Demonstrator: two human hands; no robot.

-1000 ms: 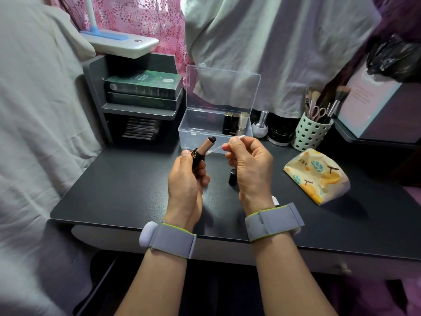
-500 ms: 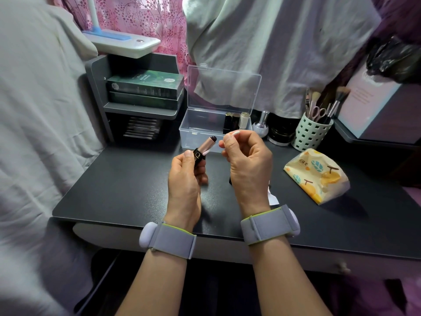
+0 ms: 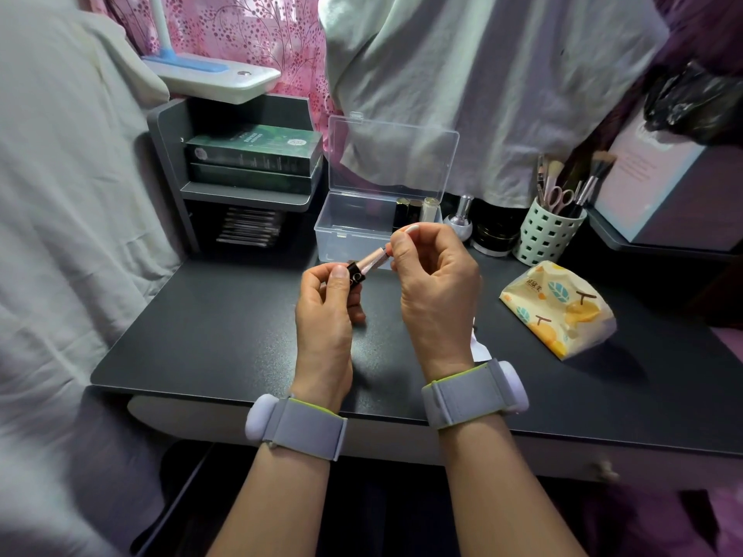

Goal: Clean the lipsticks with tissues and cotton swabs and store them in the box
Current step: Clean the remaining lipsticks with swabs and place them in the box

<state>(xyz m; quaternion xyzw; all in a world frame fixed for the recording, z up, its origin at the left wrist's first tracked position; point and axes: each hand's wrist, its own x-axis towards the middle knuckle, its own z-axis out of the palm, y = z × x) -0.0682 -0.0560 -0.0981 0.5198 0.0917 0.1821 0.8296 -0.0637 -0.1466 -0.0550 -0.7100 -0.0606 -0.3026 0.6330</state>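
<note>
My left hand [image 3: 326,307] grips an uncapped lipstick [image 3: 368,264] by its black base, its pink-gold tube tilted up to the right. My right hand [image 3: 436,281] pinches a white cotton swab [image 3: 407,229]; one tip sticks up above my fingers, and the other end meets the top of the lipstick behind my thumb. Behind both hands stands the clear plastic box [image 3: 345,231] with its lid raised, and three lipsticks [image 3: 414,213] stand at its right end. A tissue pack [image 3: 559,309] lies to the right on the dark desk [image 3: 225,327].
A white holder with brushes and scissors [image 3: 551,231], a small bottle [image 3: 461,219] and a black jar [image 3: 496,235] stand behind on the right. A grey shelf with green boxes [image 3: 253,158] is at back left. A white scrap [image 3: 478,347] lies beside my right wrist.
My right hand has moved left and closed onto the lipstick's top with the swab. The black cap seen standing on the desk earlier is now hidden behind my right hand.
</note>
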